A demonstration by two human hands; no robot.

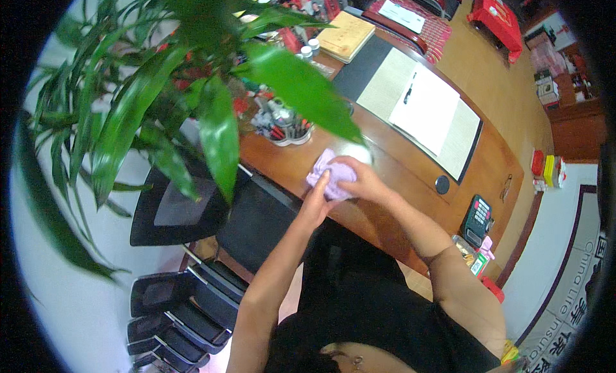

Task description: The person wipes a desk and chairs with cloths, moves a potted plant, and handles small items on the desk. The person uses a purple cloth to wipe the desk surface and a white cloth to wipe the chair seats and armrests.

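A crumpled lilac cloth [332,175] is bunched between my two hands, over the near edge of the wooden desk [428,200]. My left hand [317,202] grips it from the near side, thumb lying on top. From the right, my right hand [363,180] has its fingers curled around the same cloth. Whether the cloth touches the desk top cannot be made out. Just beyond my hands stands a white pen organizer [293,139] full of pens and other stationery. A large green leaf [308,89] partly covers it.
A leafy potted plant [216,123] hangs over the left side. On the desk lie a desk pad [375,94] with white paper [426,108] and a pen [409,91], a round black disc [442,184], a card terminal [476,216] and stacked books [346,36]. Black chairs [260,219] line the near side.
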